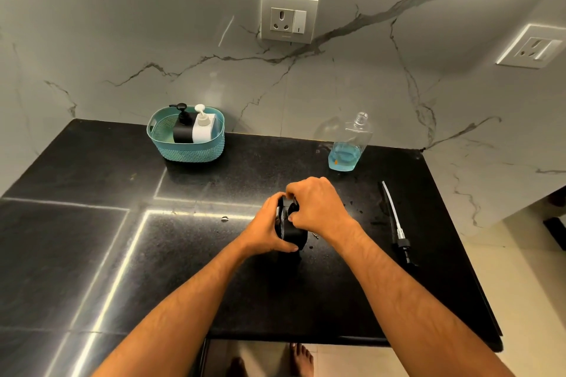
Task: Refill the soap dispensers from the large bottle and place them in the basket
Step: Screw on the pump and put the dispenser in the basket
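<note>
A black soap dispenser (294, 236) stands on the black counter in the middle. My left hand (268, 231) grips its body from the left. My right hand (318, 203) curls over its top, fingers pinching the black pump cap, which is mostly hidden. The large clear bottle (349, 144) stands uncapped at the back right with a little blue liquid at the bottom. Its pump with a long tube (396, 223) lies on the counter to the right. A teal basket (186, 145) at the back left holds a black dispenser (183, 125) and a white dispenser (202, 127).
The black counter (92, 239) ends at a front edge near my bare feet and a right edge near the pump. Small droplets lie around the dispenser. The marble wall behind carries a socket (288, 18), with another socket (534, 47) on the right.
</note>
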Demonstrator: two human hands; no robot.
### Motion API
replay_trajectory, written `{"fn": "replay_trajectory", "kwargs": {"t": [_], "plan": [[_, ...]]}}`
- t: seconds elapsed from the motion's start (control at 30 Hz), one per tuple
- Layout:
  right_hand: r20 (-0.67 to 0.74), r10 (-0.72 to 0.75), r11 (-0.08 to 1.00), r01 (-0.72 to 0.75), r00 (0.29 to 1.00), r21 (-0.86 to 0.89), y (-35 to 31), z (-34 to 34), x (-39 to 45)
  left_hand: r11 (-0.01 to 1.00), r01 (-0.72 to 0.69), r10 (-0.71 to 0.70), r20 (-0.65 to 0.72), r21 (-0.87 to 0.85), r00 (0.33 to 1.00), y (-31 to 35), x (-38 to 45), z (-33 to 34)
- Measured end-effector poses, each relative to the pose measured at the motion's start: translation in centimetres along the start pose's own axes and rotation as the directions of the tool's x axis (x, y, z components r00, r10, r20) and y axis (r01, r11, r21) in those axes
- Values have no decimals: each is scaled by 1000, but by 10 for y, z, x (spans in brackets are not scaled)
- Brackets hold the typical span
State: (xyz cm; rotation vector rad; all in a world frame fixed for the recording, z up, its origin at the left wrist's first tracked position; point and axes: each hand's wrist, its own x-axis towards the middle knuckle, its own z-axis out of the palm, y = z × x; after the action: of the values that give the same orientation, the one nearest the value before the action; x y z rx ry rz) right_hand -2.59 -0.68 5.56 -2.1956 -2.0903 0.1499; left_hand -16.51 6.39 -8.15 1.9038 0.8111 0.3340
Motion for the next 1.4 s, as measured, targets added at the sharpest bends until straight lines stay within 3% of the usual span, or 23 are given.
{"fn": "replay_trajectory", "kwargs": {"t": [0.23, 0.37, 0.47, 0.53, 0.77, 0.9, 1.0, 1.13, 1.4], "plan": [[-39, 78, 993, -82, 996, -91, 4, 7, 1, 999, -28, 28, -4, 29, 1000, -2, 1, 0], [24, 45, 983, -48, 999, 177, 9, 2, -11, 999, -31, 32, -18, 27, 999, -3, 1, 1], [167, 9, 897, -82, 986, 434, 28, -2, -21, 999, -40, 41, -22, 32, 999, -2, 0, 1], [208, -24, 854, -88, 978, 513, 43, 3, -25, 999, -44, 45, -31, 27, 999, -1, -1, 1], [-81, 143, 765, -58, 986, 642, 39, 54, -18, 999, -41, 41, -21, 16, 999, -2, 1, 0], [-177, 266, 796, -112, 947, 595, 32, 65, -17, 998, -54, 55, -29, 29, 998, -3, 1, 0], [-194, 273, 835, -132, 942, 534, 30, 65, -21, 997, -61, 63, -36, 39, 997, -4, 1, 0], [-183, 232, 797, -79, 955, 599, 33, 63, -26, 997, -67, 69, -48, 42, 996, -2, -1, 0], [-171, 316, 776, -151, 933, 612, 28, 65, -25, 996, -74, 76, -49, 39, 996, 1, -2, 0]]}}
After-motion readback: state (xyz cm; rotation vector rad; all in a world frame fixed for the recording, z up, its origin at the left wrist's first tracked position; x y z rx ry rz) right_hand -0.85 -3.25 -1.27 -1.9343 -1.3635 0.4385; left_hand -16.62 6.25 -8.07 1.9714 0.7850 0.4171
